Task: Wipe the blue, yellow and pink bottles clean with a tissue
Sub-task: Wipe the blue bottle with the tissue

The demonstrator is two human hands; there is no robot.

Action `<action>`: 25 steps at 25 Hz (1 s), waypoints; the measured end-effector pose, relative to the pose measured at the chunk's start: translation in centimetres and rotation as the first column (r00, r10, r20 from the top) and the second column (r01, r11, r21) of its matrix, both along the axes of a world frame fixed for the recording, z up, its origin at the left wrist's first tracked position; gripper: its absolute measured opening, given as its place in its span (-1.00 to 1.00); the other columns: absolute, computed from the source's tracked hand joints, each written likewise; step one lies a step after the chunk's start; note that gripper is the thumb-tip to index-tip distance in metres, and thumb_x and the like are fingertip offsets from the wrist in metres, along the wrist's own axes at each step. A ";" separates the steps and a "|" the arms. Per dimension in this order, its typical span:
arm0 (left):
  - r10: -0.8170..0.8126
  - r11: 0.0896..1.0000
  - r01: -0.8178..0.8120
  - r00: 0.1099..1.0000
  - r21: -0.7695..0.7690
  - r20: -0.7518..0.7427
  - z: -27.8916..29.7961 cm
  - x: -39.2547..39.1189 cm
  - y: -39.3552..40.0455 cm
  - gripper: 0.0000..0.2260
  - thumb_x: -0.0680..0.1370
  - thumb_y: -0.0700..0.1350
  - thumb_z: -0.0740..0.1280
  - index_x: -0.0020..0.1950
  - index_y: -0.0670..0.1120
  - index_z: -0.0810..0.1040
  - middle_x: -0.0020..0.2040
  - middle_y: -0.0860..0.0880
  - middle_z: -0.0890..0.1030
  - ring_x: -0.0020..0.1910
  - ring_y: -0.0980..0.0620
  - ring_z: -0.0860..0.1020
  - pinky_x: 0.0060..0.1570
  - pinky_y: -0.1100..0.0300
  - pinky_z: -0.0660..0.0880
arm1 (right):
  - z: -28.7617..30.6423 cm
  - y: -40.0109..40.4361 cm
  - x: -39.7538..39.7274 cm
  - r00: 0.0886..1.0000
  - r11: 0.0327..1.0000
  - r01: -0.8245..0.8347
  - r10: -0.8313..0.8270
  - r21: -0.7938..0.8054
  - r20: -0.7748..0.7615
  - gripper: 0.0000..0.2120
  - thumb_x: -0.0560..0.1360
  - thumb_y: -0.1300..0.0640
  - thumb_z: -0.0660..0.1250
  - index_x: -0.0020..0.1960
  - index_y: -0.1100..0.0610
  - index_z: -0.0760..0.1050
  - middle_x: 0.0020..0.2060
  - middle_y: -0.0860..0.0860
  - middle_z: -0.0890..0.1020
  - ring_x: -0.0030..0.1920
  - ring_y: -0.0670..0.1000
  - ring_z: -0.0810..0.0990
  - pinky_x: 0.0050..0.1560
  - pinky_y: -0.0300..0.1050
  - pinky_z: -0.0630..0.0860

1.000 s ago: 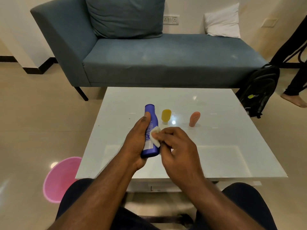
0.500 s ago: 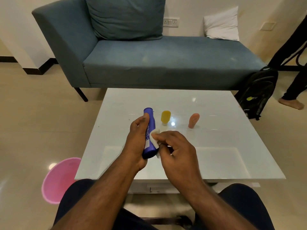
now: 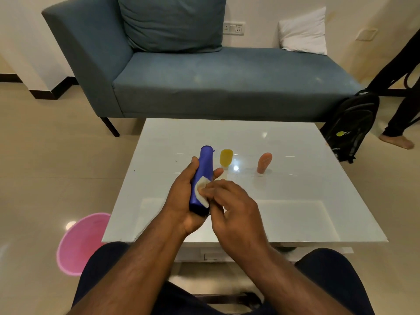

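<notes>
Wiping one tall blue plastic bottle [image 3: 203, 176] with one small white tissue [image 3: 201, 191] above a glossy white square table [image 3: 295, 201].

Head view: the left hand [image 3: 184, 196] grips the blue bottle, thumb on its left side and fingers curled behind it, tilted with its far end up. The right hand [image 3: 229, 205] pinches the tissue against the bottle's side. Two more bottles stand on the table beyond the hands: one small yellow plastic bottle [image 3: 226, 158] just right of the blue one, and one pink plastic bottle [image 3: 264, 162] farther right, apart. Around: one blue-grey sofa [image 3: 216, 87] with two cushions, one pink round basin [image 3: 79, 244] on the floor at left, one black backpack [image 3: 351, 126] at right, beside another person's leg.
</notes>
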State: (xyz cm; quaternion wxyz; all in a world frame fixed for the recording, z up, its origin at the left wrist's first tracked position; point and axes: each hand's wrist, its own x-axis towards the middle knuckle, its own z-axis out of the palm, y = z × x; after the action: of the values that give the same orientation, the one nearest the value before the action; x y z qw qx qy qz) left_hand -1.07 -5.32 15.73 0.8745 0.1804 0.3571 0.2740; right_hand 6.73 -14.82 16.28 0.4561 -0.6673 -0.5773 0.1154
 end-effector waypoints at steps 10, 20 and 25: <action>-0.014 0.998 0.017 0.999 -0.054 0.042 -0.1 -0.5 0.1 -0.47 0.58 0.21 0.27 0.33 -0.17 0.55 -0.03 -0.14 0.68 -0.01 -0.09 0.62 0.15 0.00 0.51 | -0.3 0.3 -0.2 0.995 0.999 -0.022 0.025 -0.038 0.098 -0.79 0.54 0.12 0.24 0.13 0.03 0.56 0.04 -0.07 0.58 0.04 -0.09 0.51 0.11 -0.28 0.46; -0.012 1.000 0.012 1.000 -0.019 0.000 -0.3 -0.5 -0.3 -0.56 0.60 0.16 0.25 0.30 -0.13 0.58 0.01 -0.17 0.68 -0.11 -0.11 0.63 -0.01 -0.02 0.54 | 0.3 2.7 1.9 0.999 0.998 0.035 -0.034 -0.051 0.021 -0.83 0.58 0.12 0.21 0.04 0.09 0.57 -0.05 -0.09 0.52 -0.04 -0.10 0.50 -0.01 -0.30 0.48; 0.048 0.997 -0.049 0.999 -0.054 -0.016 -0.2 -0.6 0.8 -0.53 0.61 0.16 0.24 0.30 -0.18 0.57 0.12 -0.18 0.68 0.02 -0.14 0.66 0.16 -0.05 0.53 | -1.2 0.0 0.1 0.980 0.998 -0.027 0.037 -0.053 0.195 -0.74 0.51 0.20 0.30 0.17 0.01 0.53 0.05 -0.09 0.55 0.03 -0.09 0.49 0.04 -0.26 0.49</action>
State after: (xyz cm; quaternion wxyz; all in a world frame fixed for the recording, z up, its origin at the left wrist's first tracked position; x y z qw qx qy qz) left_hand -1.65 -4.50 15.50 0.8697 0.1498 0.3751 0.2839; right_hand 6.86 -14.81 15.11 0.3782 -0.6772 -0.6271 0.0711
